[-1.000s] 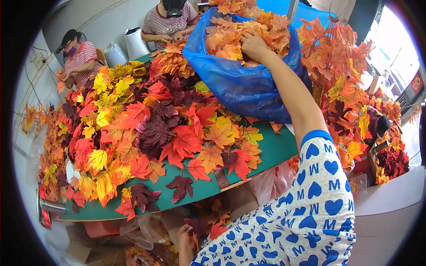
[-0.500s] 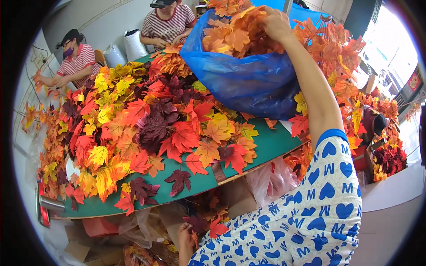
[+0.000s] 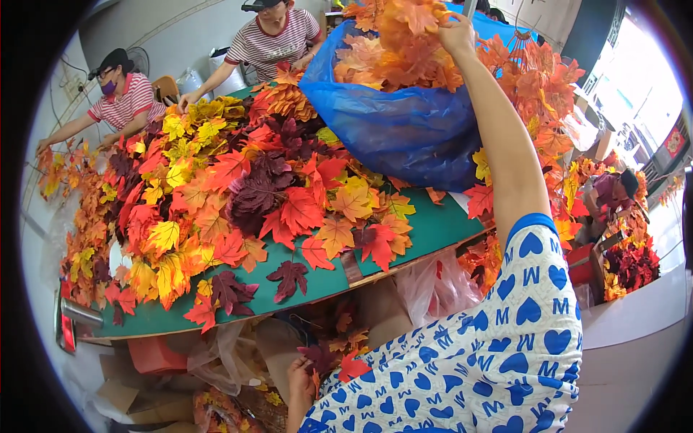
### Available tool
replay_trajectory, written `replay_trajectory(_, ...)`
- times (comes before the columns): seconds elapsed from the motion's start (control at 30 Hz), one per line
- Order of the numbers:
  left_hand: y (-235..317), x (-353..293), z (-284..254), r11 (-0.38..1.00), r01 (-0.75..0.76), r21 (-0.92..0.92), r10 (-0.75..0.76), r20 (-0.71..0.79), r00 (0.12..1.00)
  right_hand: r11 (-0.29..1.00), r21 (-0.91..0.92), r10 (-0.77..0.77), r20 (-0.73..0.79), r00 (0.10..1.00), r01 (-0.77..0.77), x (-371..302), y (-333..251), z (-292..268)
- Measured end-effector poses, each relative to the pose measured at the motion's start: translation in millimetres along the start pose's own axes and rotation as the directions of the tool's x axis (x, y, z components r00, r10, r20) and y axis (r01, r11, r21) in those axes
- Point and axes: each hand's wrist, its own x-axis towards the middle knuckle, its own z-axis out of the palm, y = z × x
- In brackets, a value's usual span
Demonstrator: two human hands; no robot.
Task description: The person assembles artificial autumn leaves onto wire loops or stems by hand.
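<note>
My right arm is stretched far forward over the blue plastic bag [image 3: 393,133]. My right hand [image 3: 456,32] is closed on a clump of orange artificial maple leaves [image 3: 411,40], raised at the bag's mouth above more orange leaves [image 3: 361,61]. Low at the front, below the table edge, my left hand [image 3: 299,379] is closed round a small bunch of artificial maple leaves [image 3: 317,357], dark purple with some red and orange. Its fingers are partly hidden. A heap of red, yellow and purple artificial leaves [image 3: 253,195] covers the green table [image 3: 433,227] beside the bag.
Two people in striped shirts [image 3: 271,43] [image 3: 130,105] work across the table; another person [image 3: 613,187] sits at the right. Orange leaf garlands [image 3: 552,86] hang right of the bag. Under the table are a red container [image 3: 157,356], clear plastic bags [image 3: 437,289] and loose leaves [image 3: 220,415].
My right hand has drawn orange leaves upward out of the bag's mouth. My left hand stays low with its bunch. Across the table, both people have reached their arms out to the left.
</note>
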Motion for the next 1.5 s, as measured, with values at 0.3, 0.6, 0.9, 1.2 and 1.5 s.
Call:
replay_trajectory(0.3, 0, -7, 7, 1.000, 0.029, 0.000, -0.029, -0.013, 1.000, 0.974, -0.208, -0.118, -0.150, 0.982, 0.085, -12, -28, -9)
replay_trajectory(0.6, -7, 13, -10, 0.998, 0.042, -0.042, -0.044, -0.051, 0.998, 0.990, -0.140, -0.029, -0.440, 0.897, -0.036, 9, -22, -7)
replay_trajectory(0.9, 3, -6, 4, 0.997, -0.010, 0.073, 0.018, -0.120, 0.993, 0.902, -0.079, -0.349, -0.711, 0.611, 0.424, -5, -34, -96)
replay_trajectory(1.2, -8, 5, -5, 0.996, 0.078, -0.049, -0.083, -0.098, 0.992, 0.705, -0.542, -0.692, -0.387, 0.609, 0.457, -266, -65, -209)
replay_trajectory(1.5, -17, -8, -6, 0.999, 0.015, 0.048, -0.019, 0.085, 0.996, 0.764, -0.193, -0.562, 0.271, 0.782, 0.616, -392, -14, -115)
